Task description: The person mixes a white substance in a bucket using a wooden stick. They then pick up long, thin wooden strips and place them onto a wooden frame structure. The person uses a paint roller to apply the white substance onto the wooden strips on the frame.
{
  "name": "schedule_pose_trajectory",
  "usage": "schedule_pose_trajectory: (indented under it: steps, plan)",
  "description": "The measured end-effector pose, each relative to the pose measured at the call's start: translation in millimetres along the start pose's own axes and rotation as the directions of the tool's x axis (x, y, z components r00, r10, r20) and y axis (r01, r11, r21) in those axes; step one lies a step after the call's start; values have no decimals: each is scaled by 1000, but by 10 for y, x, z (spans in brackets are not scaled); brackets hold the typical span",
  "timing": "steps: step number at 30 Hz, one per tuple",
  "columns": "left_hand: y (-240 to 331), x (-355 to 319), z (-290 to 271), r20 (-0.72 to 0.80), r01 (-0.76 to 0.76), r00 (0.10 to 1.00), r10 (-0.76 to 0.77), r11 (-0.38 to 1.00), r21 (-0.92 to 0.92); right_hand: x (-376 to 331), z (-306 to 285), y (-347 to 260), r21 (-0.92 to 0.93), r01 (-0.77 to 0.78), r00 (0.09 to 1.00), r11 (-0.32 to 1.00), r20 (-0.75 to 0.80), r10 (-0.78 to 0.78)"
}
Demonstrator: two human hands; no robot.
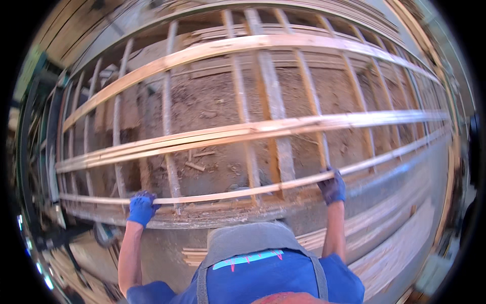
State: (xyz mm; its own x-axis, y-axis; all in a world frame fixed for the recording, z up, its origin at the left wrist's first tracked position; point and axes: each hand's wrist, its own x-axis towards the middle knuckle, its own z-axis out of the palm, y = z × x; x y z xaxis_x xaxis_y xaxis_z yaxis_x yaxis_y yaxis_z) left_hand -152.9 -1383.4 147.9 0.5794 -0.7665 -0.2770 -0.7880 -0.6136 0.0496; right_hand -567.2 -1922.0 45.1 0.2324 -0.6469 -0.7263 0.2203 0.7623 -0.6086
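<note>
A long thin wooden strip (228,193) runs across the near side of a slatted rack (305,81). My left hand (142,209), in a blue glove, is closed around the strip toward its left end. Farther along to the right, my right hand (332,188), in a darker blue-purple glove, grips the same strip. Beyond it, several boards lie close together in a bundle (202,138) on the rack's bars. A wider single board (202,53) rests across the bars at the far side.
Under the bars is a floor covered with sawdust and wood scraps (202,109). Dark green machinery (33,121) stands at the left. Stacked boards (390,248) lie at the near right, and more boards (194,256) are beside my apron. A metal edge (223,219) borders the rack nearest me.
</note>
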Motion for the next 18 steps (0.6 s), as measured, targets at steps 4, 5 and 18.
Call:
schedule_pose_trajectory:
  steps: [4, 5, 18]
  plan:
    - [34, 146, -95, 22, 83, 996, -83, 996, 19, 114, -395, -111, -614, 172, 983, 771, 153, -98]
    - [72, 94, -65, 4, 82, 997, -82, 997, -17, -112, -203, -365, -330, -207, 977, 921, -17, 214]
    - [-166, 659, 285, -18, -1, 1000, -4, 960, -281, -708, 878, -850, -533, 547, 629, -645, 771, -104]
